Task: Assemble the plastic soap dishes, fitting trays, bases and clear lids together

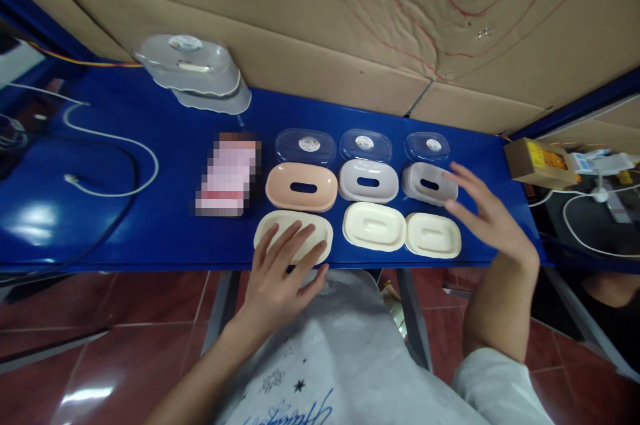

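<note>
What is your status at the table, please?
Left hand open over leftmost cream tray, partly hiding it. Right hand open by rightmost slotted dish. Contact unclear for both.

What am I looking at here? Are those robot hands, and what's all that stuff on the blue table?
No robot here! These are a person's bare hands, seen by a camera worn on that person's head, looking forward and down.

On the blue table are three rows. At the back are three clear covers with stickers. In the middle are three slotted pieces, one peach and two greyish. Nearest the person are three cream pieces.

The left hand is spread over the left cream piece. The right hand is open beside the right greyish piece. Neither seems to grip anything; whether they touch is hard to tell.
</note>
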`<state>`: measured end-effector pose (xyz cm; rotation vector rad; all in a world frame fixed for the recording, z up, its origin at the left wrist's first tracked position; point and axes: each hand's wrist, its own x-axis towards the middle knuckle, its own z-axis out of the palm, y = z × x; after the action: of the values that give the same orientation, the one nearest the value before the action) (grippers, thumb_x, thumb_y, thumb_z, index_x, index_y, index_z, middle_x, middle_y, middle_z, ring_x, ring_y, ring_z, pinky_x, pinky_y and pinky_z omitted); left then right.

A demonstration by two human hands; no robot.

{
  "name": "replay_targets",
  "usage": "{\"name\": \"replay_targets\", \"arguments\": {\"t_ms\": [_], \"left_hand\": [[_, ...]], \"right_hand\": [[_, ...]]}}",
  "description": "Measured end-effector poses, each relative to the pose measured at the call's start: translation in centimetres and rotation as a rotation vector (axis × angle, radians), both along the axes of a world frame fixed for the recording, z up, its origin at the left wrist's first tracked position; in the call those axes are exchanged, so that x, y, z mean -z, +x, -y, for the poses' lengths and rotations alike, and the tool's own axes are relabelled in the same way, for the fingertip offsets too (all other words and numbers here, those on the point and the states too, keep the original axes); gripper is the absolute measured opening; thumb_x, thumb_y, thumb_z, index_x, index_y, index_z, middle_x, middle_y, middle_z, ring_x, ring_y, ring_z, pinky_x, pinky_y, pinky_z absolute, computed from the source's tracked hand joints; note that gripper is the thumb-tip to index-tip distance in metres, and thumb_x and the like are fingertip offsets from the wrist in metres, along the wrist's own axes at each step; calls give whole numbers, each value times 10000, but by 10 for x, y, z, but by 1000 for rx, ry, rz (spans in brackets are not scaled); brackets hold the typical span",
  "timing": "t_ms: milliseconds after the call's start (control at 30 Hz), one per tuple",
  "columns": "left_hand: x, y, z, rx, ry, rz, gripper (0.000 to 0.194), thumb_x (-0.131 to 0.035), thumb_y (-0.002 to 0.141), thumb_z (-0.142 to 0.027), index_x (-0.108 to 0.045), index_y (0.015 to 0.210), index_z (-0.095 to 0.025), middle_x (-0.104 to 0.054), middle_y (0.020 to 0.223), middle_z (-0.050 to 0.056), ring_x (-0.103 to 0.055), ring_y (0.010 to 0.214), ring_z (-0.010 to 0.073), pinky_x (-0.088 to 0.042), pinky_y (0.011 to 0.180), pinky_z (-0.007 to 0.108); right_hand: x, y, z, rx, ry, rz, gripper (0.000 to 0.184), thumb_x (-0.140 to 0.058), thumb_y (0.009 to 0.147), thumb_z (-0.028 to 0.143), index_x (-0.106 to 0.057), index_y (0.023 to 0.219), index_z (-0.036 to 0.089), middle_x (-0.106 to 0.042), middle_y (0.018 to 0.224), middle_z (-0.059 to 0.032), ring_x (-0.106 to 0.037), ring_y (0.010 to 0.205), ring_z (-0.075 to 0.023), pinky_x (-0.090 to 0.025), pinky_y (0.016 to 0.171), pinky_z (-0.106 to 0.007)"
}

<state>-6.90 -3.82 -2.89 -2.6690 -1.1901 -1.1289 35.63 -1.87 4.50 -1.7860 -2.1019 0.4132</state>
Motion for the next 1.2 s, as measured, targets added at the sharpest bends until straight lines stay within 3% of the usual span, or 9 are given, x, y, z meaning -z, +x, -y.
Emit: {"name": "replay_targets", "arguments": {"t_ms": [67, 167, 300, 467, 633, 833, 967, 1067, 1200], "left_hand": [[3, -8, -2, -14, -22, -30, 469, -831, 872, -222, -685, 1318, -201, -745, 1386, 186, -687, 1354, 375, -454, 1240, 593], [11, -15, -3, -24, -81, -74, 504, -827, 880, -278, -672, 1357, -222, -704, 1467, 194, -648, 1408, 398, -406, 1262, 625], [23, -13, -1, -41, -130, -97, 505, -822, 891, -283, -671, 1369, -224, -691, 1487, 205, -634, 1423, 418, -393, 1249, 653], [29, -2, 0, -81, -139, -63, 507, -806, 910, -249, -664, 1396, -227, -702, 1477, 205, -659, 1396, 397, -363, 1254, 655], [29, 7, 0, -142, -139, -15, 436, -835, 907, -249, -690, 1319, -251, -734, 1423, 169, -675, 1367, 381, -374, 1242, 653], [28, 8, 0, -131, -139, 19, 436, -859, 890, -260, -693, 1294, -253, -734, 1387, 153, -662, 1366, 373, -340, 1271, 666], [24, -1, -7, -166, -163, 96, 576, -839, 899, -274, -630, 1436, -249, -598, 1573, 194, -582, 1463, 398, -328, 1291, 657], [22, -3, -18, -236, -229, 76, 736, -800, 940, -304, -493, 1608, -264, -395, 1746, 212, -394, 1610, 445, -316, 1295, 668], [23, 0, -26, -212, -272, 22, 677, -761, 985, -344, -504, 1606, -267, -425, 1736, 200, -416, 1604, 426, -301, 1312, 657]], "right_hand": [[10, 9, -41, 107, 63, 102, 571, -470, 1098, 557, -465, 1632, 357, -390, 1780, -40, -317, 1676, -301, -290, 1369, -584], [32, 22, -92, 196, -2, 226, 610, -386, 1102, 564, -484, 1629, 273, -437, 1750, -106, -364, 1650, -358, -316, 1329, -668], [44, 28, -111, 176, -79, 268, 604, -406, 1092, 595, -581, 1563, 260, -582, 1638, -136, -507, 1546, -410, -403, 1248, -708], [34, 15, -88, 171, -29, 312, 598, -364, 1118, 598, -588, 1561, 264, -587, 1622, -153, -516, 1525, -426, -376, 1225, -725], [25, -21, -20, 259, 170, 308, 538, -398, 1130, 489, -510, 1621, 300, -514, 1685, -134, -490, 1559, -388, -401, 1251, -674], [52, -62, 54, 301, 143, 220, 636, -413, 1120, 412, -253, 1736, 399, -333, 1799, -87, -370, 1640, -392, -371, 1269, -700], [74, -62, 54, 324, 94, 237, 660, -384, 1123, 420, -184, 1751, 394, -237, 1836, -82, -265, 1686, -390, -271, 1303, -722], [78, -55, 45, 312, 91, 233, 631, -368, 1123, 426, -239, 1740, 393, -326, 1807, -73, -309, 1674, -362, -231, 1322, -702], [76, -49, 40, 293, 115, 220, 587, -368, 1130, 431, -332, 1713, 373, -450, 1744, -95, -387, 1641, -346, -238, 1317, -677]]}}
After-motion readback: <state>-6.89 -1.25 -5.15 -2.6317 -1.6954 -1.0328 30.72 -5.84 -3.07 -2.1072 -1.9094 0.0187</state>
